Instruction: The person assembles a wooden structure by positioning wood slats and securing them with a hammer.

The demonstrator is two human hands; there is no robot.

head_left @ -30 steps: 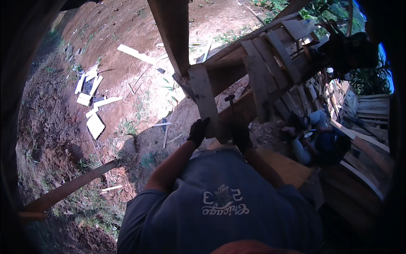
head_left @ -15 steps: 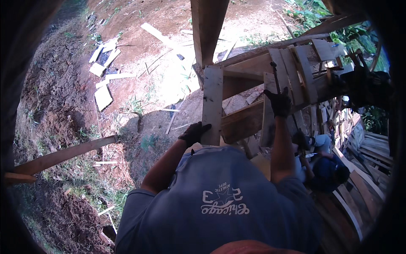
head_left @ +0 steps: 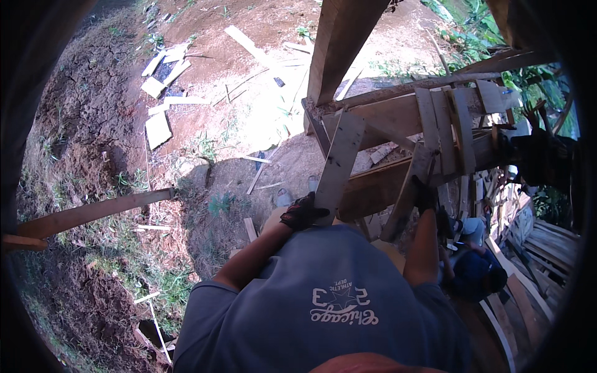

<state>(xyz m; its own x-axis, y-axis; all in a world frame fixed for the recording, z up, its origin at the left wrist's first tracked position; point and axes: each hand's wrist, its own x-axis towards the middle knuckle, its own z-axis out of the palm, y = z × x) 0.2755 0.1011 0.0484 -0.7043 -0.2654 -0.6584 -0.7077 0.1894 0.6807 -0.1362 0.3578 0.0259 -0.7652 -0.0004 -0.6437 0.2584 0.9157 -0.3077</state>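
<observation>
My left hand (head_left: 305,211), in a dark glove, is closed around the near end of a pale wooden board (head_left: 340,161). That board slants up and to the right, its far end over the corner of a wooden frame (head_left: 373,186). My right hand (head_left: 425,194), also gloved, is closed at the right edge of a second, shorter board (head_left: 407,193). This one leans the same way across the near beam of the frame. Part of the right hand's grip is hidden, and the dark long-handled tool seen earlier does not show now.
A thick post (head_left: 343,53) rises at the frame's far corner. Several slats (head_left: 461,130) cross the frame on the right. A person in dark clothes (head_left: 479,273) is close by at the right, near stacked planks (head_left: 516,298). Another beam (head_left: 99,211) juts in from the left.
Both boards have tilted, their far ends swinging right. My right hand has come down along the shorter board, and the dark tool in it has gone from sight. The view has shifted.
</observation>
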